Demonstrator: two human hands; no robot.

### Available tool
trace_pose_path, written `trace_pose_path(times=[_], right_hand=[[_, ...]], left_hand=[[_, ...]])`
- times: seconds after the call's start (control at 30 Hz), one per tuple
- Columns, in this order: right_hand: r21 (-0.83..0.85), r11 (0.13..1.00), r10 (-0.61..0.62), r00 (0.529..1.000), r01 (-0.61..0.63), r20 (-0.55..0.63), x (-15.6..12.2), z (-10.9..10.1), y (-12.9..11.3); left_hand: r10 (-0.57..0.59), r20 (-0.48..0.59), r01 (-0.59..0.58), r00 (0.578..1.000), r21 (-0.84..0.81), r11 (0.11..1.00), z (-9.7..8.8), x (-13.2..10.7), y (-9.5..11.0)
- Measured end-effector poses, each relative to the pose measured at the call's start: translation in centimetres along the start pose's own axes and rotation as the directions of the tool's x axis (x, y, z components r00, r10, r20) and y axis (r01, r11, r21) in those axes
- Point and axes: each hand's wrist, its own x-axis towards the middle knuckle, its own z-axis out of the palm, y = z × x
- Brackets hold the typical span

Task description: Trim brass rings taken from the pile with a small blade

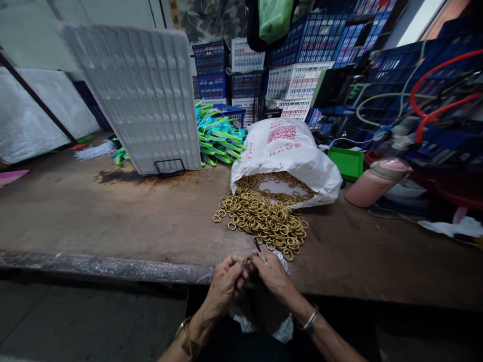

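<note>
My left hand [228, 275] is closed in a pinch on a gold ring [246, 260], seen nearly edge-on between the two hands at the table's front edge. My right hand [270, 271] is closed beside it, fingertips meeting the ring. A slim knife-like tool [259, 250] with a dark tip sticks up out of the right hand; its lower part is hidden. Just beyond the hands lies a heap of gold rings [269, 216], spilling from the mouth of a white sack [283, 146] with red print. Crumpled clear plastic [281, 259] shows behind the right hand.
A pale ribbed tray [151, 95] stands upright on a black wire stand [169, 167] at left. Green and teal hangers [221, 136] are piled beside it. To the right are a green bin [346, 163] and a pink bottle [377, 182]. Stacked crates [298, 80] fill the back.
</note>
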Motion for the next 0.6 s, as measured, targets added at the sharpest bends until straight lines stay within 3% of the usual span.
trace_pose_path(times=[0.07,0.23,0.5,0.6], right_hand=[[-0.167,0.984,-0.073,0.997,0.069,-0.018,-0.3,-0.1,0.2],[-0.448,0.866,-0.197,0.975,0.221,0.102,-1.1,0.1,0.6],[-0.577,0.772,-0.247,0.962,0.268,0.117,-0.9,0.5,1.7],[-0.630,0.737,-0.223,0.968,0.245,0.115,-0.6,-0.1,1.6]], left_hand=[[0.025,-0.023,-0.025,0.999,-0.005,1.000,0.1,0.0,0.0],[0.036,-0.057,-0.036,0.998,-0.009,0.999,0.4,-0.1,0.6],[0.081,-0.083,-0.075,0.993,0.070,0.995,0.4,-0.3,0.9],[0.059,-0.043,-0.054,0.997,0.100,0.993,0.6,-1.1,1.4]])
